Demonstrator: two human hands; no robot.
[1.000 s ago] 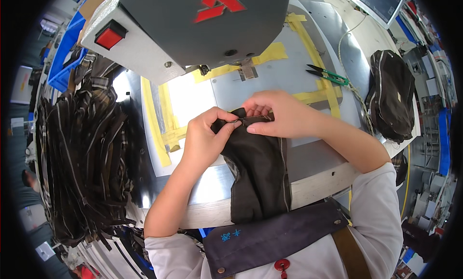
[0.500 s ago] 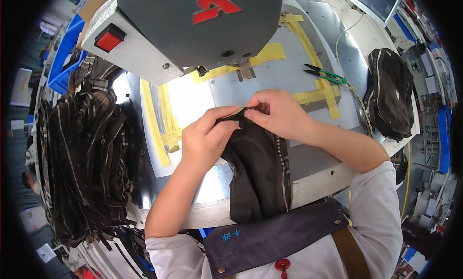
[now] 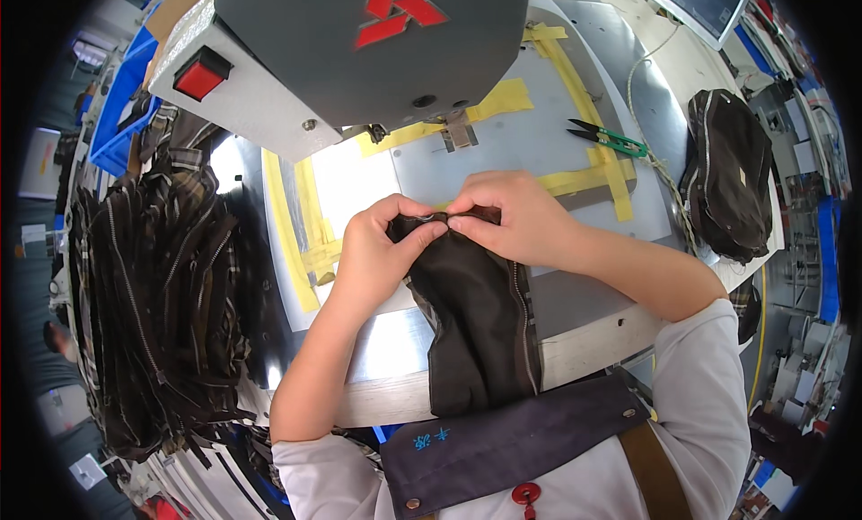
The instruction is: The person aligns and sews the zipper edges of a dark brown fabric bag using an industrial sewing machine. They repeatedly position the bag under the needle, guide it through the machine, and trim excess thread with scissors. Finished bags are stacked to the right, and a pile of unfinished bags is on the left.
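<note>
A dark brown fabric piece (image 3: 476,327) with a metal zipper along its right side hangs from both hands over the table's near edge. My left hand (image 3: 382,246) pinches its top edge between thumb and fingers. Close beside it, my right hand (image 3: 507,215) pinches the same edge, the two thumb tips almost meeting. A bit of plaid lining shows at the fabric's left edge. Just beyond the hands stands a sewing machine (image 3: 395,62) with a dark grey head and a red switch; its presser foot (image 3: 459,132) is over the work plate.
Yellow tape strips (image 3: 575,180) line the plate. Green-handled thread snips (image 3: 611,141) lie at the right. A finished-looking dark pouch (image 3: 729,174) sits farther right. Many zippered pieces are heaped (image 3: 162,295) at the left, near a blue bin (image 3: 117,134). A screen (image 3: 705,4) stands far right.
Both hands have shifted their pinch on the top edge, which now lies straighter and flatter between them. My left hand's fingers have curled in toward its thumb.
</note>
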